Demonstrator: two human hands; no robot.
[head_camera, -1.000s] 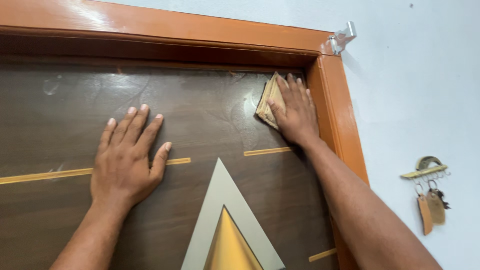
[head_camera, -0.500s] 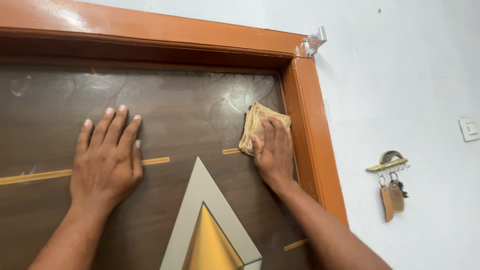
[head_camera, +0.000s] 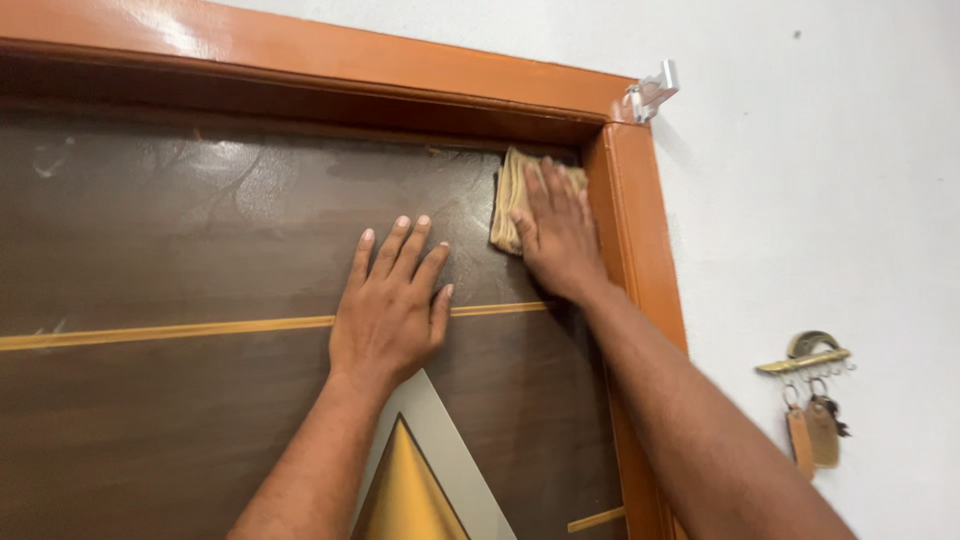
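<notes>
A dark brown door (head_camera: 180, 230) with a thin gold stripe and a silver-and-gold triangle inlay (head_camera: 420, 480) fills the left of the head view. My right hand (head_camera: 560, 235) presses a folded tan cloth (head_camera: 507, 200) flat against the door's top right corner, beside the orange frame (head_camera: 625, 230). My left hand (head_camera: 390, 305) lies flat on the door with fingers spread, just left of the right hand and over the gold stripe, holding nothing.
A white wall (head_camera: 820, 180) lies to the right of the frame. A small metal bracket (head_camera: 652, 92) sits at the frame's top corner. A brass key hook with keys and tags (head_camera: 812, 400) hangs on the wall at lower right.
My right hand has slid the cloth back up into the top corner. My left hand has shifted to the right along the door, closer to the right hand.
</notes>
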